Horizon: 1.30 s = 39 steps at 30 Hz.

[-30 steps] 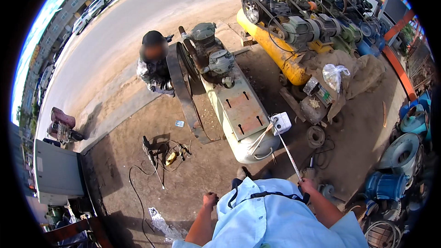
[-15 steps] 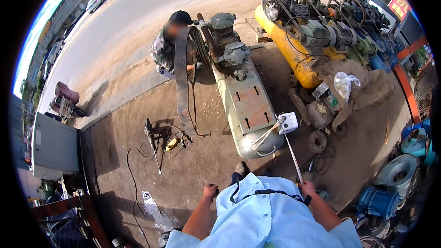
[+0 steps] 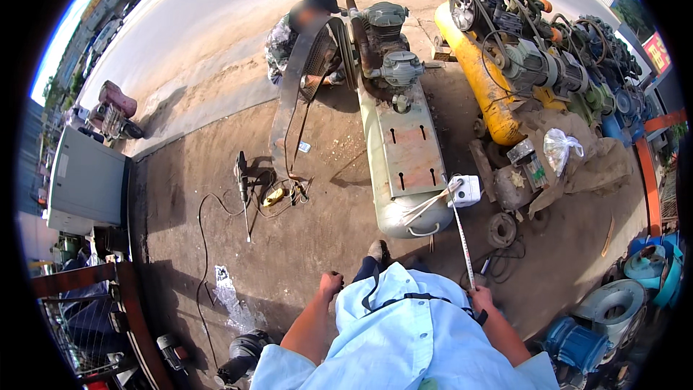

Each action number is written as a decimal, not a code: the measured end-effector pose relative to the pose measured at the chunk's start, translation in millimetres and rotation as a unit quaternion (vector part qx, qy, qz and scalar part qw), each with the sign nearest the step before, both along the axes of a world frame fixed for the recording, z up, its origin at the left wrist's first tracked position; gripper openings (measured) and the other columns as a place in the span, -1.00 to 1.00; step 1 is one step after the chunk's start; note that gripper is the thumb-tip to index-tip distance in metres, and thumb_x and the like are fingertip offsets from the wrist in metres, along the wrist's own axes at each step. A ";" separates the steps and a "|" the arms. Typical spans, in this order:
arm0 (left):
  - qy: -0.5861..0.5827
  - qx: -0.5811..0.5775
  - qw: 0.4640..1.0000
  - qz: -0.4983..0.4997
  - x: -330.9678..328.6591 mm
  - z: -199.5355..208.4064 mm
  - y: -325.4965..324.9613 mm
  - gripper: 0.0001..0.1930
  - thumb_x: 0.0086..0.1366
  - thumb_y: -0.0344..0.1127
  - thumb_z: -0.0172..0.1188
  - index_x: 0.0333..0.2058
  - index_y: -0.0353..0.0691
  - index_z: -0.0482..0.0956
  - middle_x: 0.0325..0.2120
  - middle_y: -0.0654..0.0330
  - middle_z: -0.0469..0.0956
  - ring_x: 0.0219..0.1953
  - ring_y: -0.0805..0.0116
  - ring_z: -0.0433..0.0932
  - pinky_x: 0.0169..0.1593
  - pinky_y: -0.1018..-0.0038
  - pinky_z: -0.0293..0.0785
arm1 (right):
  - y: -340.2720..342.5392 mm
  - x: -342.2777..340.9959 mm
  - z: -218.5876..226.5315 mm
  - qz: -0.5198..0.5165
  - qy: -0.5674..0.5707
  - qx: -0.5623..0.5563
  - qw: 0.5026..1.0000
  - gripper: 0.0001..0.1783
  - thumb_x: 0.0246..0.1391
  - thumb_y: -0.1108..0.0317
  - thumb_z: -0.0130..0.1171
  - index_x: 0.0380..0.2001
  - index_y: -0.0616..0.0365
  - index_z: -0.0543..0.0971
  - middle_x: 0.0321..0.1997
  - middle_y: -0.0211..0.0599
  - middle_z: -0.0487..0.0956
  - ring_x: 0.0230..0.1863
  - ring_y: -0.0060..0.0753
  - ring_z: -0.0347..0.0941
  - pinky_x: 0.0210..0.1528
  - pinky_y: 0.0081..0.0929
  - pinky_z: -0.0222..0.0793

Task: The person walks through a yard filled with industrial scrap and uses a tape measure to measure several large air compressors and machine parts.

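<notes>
In my right hand [image 3: 480, 297], closed at my right hip, is the lower end of a thin white tape measure [image 3: 462, 242] with fine marks. Its strip runs straight out to the near end of a grey air compressor [image 3: 374, 144], beside a white box [image 3: 465, 191] with pale cables. What lies inside my grip is hidden. My left hand [image 3: 331, 284] hangs curled into a loose fist at my left side, with nothing visible in it. Across the compressor a crouching person [image 3: 281, 47] has hands at a tall curved belt guard [image 3: 289, 105], which stands tilted next to the pulley.
A power drill [image 3: 242, 177] with a long bit and loose cable lies left of the compressor. Further right stand a yellow tank [image 3: 480, 79] with motors, a tied plastic bag [image 3: 560, 149] and a metal ring [image 3: 502, 230]. Blue motors [image 3: 583, 343] crowd the lower right.
The scene has shifted as my head turned. The guard leans further, its lower end swung left, and a small pale flat object now shows beside it. My hands keep their poses.
</notes>
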State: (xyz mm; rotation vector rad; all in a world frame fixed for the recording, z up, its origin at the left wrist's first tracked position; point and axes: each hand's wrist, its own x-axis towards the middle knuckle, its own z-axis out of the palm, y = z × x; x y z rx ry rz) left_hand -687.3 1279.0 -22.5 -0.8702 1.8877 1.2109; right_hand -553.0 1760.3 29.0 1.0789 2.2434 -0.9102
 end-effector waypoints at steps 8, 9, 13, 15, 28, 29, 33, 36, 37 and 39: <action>0.096 -0.192 0.950 -0.227 -104.4 -0.7 -26.3 -0.48 0.07 -0.20 0.07 0.03 -0.27 0.46 -0.10 -0.20 0.51 0.00 -0.03 0.49 0.07 0.24 0.41 | -14.7 -9.2 -8.7 -0.040 0.009 -0.028 0.999 -0.72 -0.05 0.31 0.15 -0.30 0.29 0.60 -0.49 -0.18 0.58 -0.46 -0.38 0.47 -0.36 -0.36 0.34; 0.125 -0.215 0.942 -0.227 -123.2 -12.9 -38.4 -0.47 0.07 -0.19 0.07 0.05 -0.26 0.45 -0.09 -0.19 0.51 0.00 -0.03 0.49 0.07 0.24 0.41 | -16.3 -5.5 -13.4 -0.056 0.019 -0.027 0.998 -0.71 -0.06 0.31 0.16 -0.31 0.30 0.60 -0.48 -0.14 0.59 -0.45 -0.34 0.49 -0.34 -0.34 0.35; 0.151 -0.184 0.948 -0.210 -222.0 -12.7 -61.7 -0.48 0.08 -0.19 0.07 0.03 -0.27 0.47 -0.10 -0.19 0.51 0.00 -0.03 0.49 0.07 0.25 0.40 | -38.4 -4.9 -10.3 -0.175 0.015 -0.044 0.983 -0.76 0.00 0.35 0.13 -0.33 0.31 0.60 -0.48 -0.19 0.59 -0.45 -0.39 0.50 -0.36 -0.37 0.37; 0.152 -0.171 0.948 -0.223 -262.5 -13.8 -67.3 -0.49 0.08 -0.18 0.08 0.01 -0.28 0.48 -0.11 -0.19 0.52 -0.01 -0.04 0.50 0.06 0.25 0.40 | -62.6 -10.9 -9.5 -0.212 0.020 -0.049 0.976 -0.79 0.03 0.37 0.12 -0.33 0.31 0.59 -0.48 -0.23 0.58 -0.45 -0.44 0.48 -0.37 -0.41 0.36; 0.033 -0.009 0.947 -0.319 -272.6 -60.0 -86.1 -0.64 0.06 -0.19 0.07 -0.23 -0.27 0.62 -0.24 -0.14 0.58 -0.14 -0.04 0.56 -0.06 0.23 0.48 | -193.9 -83.8 52.3 -0.126 0.001 0.006 0.992 -0.77 0.02 0.34 0.13 -0.37 0.31 0.59 -0.51 -0.23 0.57 -0.44 -0.42 0.48 -0.35 -0.43 0.34; 0.033 -0.014 0.949 -0.314 -264.5 -63.7 -93.8 -0.64 0.06 -0.19 0.07 -0.24 -0.27 0.62 -0.25 -0.14 0.58 -0.14 -0.04 0.56 -0.06 0.23 0.48 | -192.9 -87.0 52.0 -0.106 -0.005 0.022 0.994 -0.77 0.00 0.33 0.14 -0.38 0.31 0.60 -0.52 -0.23 0.57 -0.45 -0.42 0.48 -0.35 -0.42 0.34; 0.041 -0.055 0.956 -0.287 -239.2 -69.9 -127.5 -0.65 0.06 -0.19 0.06 -0.25 -0.27 0.63 -0.26 -0.14 0.59 -0.14 -0.04 0.56 -0.06 0.24 0.47 | -199.1 -118.4 61.5 -0.135 0.005 -0.024 0.991 -0.74 0.02 0.30 0.11 -0.35 0.31 0.60 -0.56 -0.20 0.53 -0.46 -0.45 0.44 -0.38 -0.37 0.31; 0.036 -0.059 0.974 -0.218 -222.8 -59.2 -146.6 -0.65 0.06 -0.21 0.08 -0.24 -0.27 0.63 -0.26 -0.13 0.59 -0.14 -0.04 0.57 -0.06 0.25 0.47 | -206.8 -136.7 63.9 -0.140 0.062 -0.032 0.988 -0.74 0.01 0.30 0.11 -0.35 0.30 0.60 -0.55 -0.20 0.53 -0.48 -0.42 0.44 -0.39 -0.34 0.31; 0.039 -0.054 0.979 -0.190 -212.9 -61.7 -152.8 -0.65 0.06 -0.21 0.09 -0.24 -0.28 0.63 -0.25 -0.14 0.59 -0.14 -0.03 0.57 -0.06 0.25 0.47 | -203.7 -138.0 60.2 -0.122 0.060 -0.021 0.990 -0.73 0.01 0.30 0.11 -0.34 0.30 0.60 -0.54 -0.18 0.55 -0.48 -0.40 0.45 -0.39 -0.33 0.32; 0.061 -0.039 0.989 -0.128 -198.0 -55.1 -157.3 -0.66 0.07 -0.25 0.11 -0.24 -0.35 0.62 -0.33 -0.10 0.62 -0.27 0.08 0.62 -0.17 0.30 0.51 | -197.7 -140.6 48.4 -0.095 0.058 -0.001 0.994 -0.73 0.00 0.29 0.13 -0.33 0.29 0.61 -0.51 -0.13 0.57 -0.46 -0.34 0.48 -0.38 -0.32 0.34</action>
